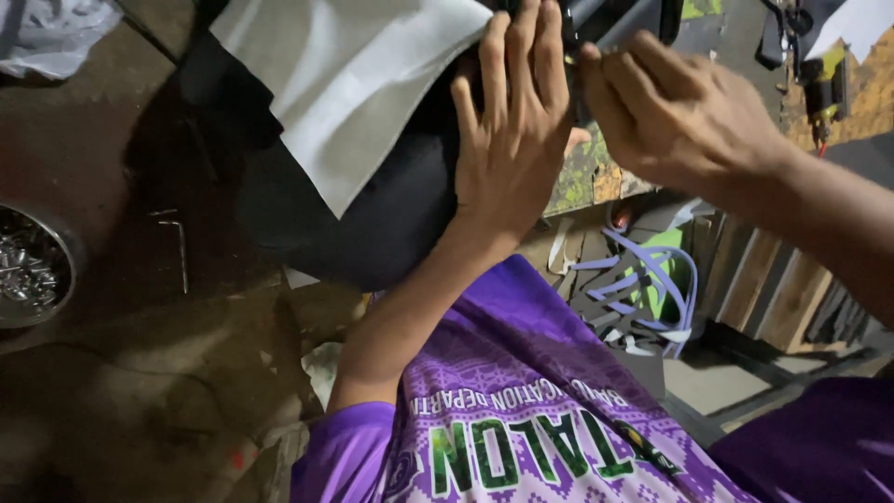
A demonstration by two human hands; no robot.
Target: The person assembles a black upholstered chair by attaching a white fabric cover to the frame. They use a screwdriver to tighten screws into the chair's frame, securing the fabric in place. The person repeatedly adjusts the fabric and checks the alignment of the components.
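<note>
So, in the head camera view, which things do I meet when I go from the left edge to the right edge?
Round metal bowl of shiny parts → bent hex key on the floor → white sheet over the black seat → left hand → right hand → yellow tool.

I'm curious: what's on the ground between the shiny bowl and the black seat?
Head view: a bent metal key on the ground between bowl and seat.

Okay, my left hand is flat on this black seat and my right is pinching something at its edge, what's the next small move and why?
Probably keep the left hand pressing the black seat steady while the right hand works its pinch at the edge. The white sheet lies loose on top, and what the fingertips grip is too small to tell.
</note>
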